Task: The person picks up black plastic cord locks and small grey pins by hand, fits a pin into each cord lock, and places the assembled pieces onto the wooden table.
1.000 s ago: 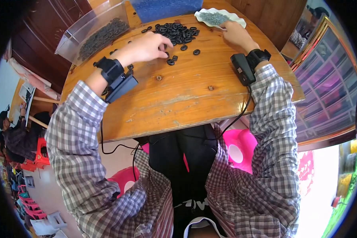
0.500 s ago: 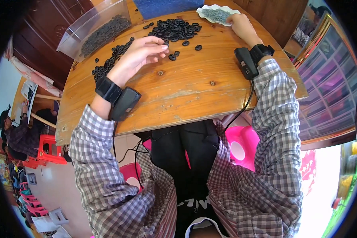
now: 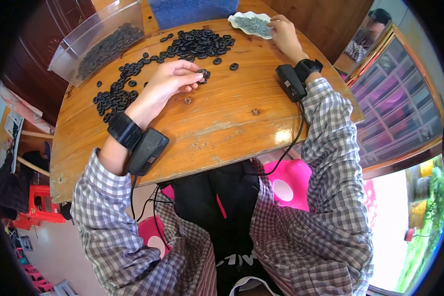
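Note:
My left hand (image 3: 171, 83) is over the middle of the wooden table, thumb and forefinger pinched on a small black oval piece (image 3: 201, 72). At those fingertips, another dark piece partly shows; whether it touches the hand I cannot tell. Farther back lies a heap of black oval pieces (image 3: 200, 43), with more scattered toward the left. At the far right my right hand (image 3: 285, 38) is at the rim of a white scalloped dish (image 3: 233, 24) that holds many thin grey bits (image 3: 253, 24). Its fingers are bent together at the fingertips, and what they hold, if anything, is too small to make out.
A clear plastic bin (image 3: 66, 54) with more black pieces stands at the far left. Behind the heap sits a blue container (image 3: 195, 11). Two loose pieces lie right of the heap. Black boxes (image 3: 149, 150) with cables are strapped to both wrists. The table's front edge (image 3: 217, 165) crosses before my lap.
My left hand has come down and nearer, to the loose black pieces in front of the heap. My right hand stays by the dish, its fingers more bent. The whole view has shifted slightly.

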`<state>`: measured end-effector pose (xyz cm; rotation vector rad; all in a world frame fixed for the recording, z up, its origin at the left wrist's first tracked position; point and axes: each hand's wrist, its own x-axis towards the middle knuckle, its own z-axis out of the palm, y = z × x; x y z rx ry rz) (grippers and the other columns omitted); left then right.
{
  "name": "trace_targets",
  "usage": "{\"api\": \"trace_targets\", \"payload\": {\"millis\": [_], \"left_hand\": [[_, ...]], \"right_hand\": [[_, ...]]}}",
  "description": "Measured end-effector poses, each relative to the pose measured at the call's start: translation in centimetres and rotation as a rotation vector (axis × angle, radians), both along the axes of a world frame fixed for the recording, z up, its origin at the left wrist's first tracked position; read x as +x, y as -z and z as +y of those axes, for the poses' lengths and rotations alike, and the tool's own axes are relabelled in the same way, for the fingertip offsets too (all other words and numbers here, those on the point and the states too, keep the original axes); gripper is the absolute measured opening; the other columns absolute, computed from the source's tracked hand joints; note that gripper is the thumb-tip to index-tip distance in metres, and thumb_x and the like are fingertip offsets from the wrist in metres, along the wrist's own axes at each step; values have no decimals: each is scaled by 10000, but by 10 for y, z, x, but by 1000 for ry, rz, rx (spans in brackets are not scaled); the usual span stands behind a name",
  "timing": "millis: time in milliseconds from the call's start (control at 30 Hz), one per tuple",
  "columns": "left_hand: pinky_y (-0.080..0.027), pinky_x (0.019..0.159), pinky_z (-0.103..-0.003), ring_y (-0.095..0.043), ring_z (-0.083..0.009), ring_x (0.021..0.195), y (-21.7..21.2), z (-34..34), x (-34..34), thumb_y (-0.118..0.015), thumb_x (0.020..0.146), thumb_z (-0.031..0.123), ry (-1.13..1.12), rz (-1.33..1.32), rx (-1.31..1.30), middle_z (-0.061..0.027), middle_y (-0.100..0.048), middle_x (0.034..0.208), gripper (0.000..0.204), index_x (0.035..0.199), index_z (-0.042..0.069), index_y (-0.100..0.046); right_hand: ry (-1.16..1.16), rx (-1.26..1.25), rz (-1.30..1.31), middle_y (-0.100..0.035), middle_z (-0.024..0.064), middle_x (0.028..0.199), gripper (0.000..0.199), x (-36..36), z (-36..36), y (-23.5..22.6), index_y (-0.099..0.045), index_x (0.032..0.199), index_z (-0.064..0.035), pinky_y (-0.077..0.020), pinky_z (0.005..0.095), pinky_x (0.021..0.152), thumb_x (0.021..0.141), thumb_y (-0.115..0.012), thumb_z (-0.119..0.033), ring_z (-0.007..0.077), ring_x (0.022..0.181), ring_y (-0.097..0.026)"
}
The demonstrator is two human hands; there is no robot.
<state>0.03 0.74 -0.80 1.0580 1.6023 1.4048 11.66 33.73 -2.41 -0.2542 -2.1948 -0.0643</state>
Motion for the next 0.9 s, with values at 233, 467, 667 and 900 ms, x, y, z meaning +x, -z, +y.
{"api": "trace_targets", "payload": {"millis": [233,467,667,900], "left_hand": [[-423,656,-175,-527,-56,730,1,-4,1,-566,829,130,84,38,-15,-19,-601,839,176,972,30,-541],[-424,655,-165,-518,-36,714,5,-2,-3,-572,823,110,40,45,25,8,-602,842,216,1029,50,-593],[-441,669,-171,-532,-48,716,4,-2,1,-582,809,85,-101,-69,110,-21,-616,867,224,1021,12,-585],[-449,666,-176,-550,-62,728,6,-5,1,-593,801,85,-133,-110,136,-35,-621,865,195,976,0,-592]], "right_hand": [[49,-109,49,-543,167,1015,157,0,2,4,-640,865,15,-446,354,788,731,-559,2,325,884,-553],[8,-154,18,-542,144,1028,177,0,-16,-8,-644,896,-15,-466,333,746,742,-559,1,281,870,-567],[-545,-403,-96,-544,82,1056,216,-9,-101,-29,-610,967,-14,-472,277,769,763,-558,36,167,931,-560],[-858,-628,-165,-553,68,917,188,-9,-167,-20,-610,912,15,-484,255,748,741,-562,76,146,830,-562]]}}
